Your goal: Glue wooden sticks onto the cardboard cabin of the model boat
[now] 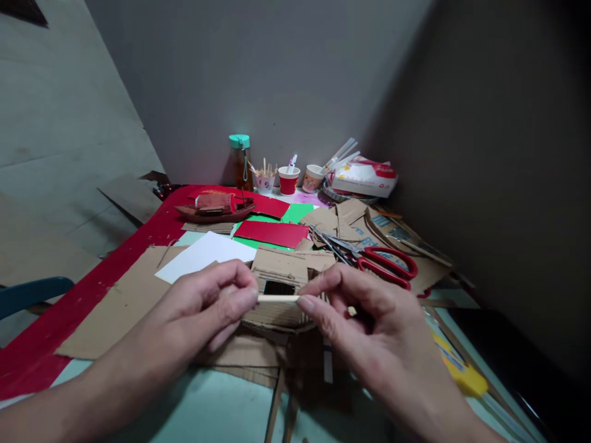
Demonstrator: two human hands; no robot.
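Both hands meet mid-frame over the tabletop [203,406]. Left hand [203,314] pinches one end of a thin wooden stick [278,298] btw thumb and forefinger; right hand [369,326] pinches the other end the same way. Stick is level, held just in front of the dark opening of a small cardboard house [281,289], which sits on a flat cardboard sheet [124,301]. An end-to-end grip like this keeps the stick straight and lets it be lined up w/ the opening, I'd judge. Can't tell if the stick touches the house or hangs just clear of it.

Red-handled scissors [385,264] lie near the right hand, w/ cardboard offcuts behind them. White paper [203,253] lies just left of the house; red paper [270,234] and green paper [295,212] sit further back. A red model boat [215,208] sits on the red paper strip along the left edge. Against the wall, well apart from the hands: bottle [241,161] w/ teal cap, and cups [289,179] holding sticks and pens, kept upright and out of the way. Yellow tool [462,372] lies at the right edge.
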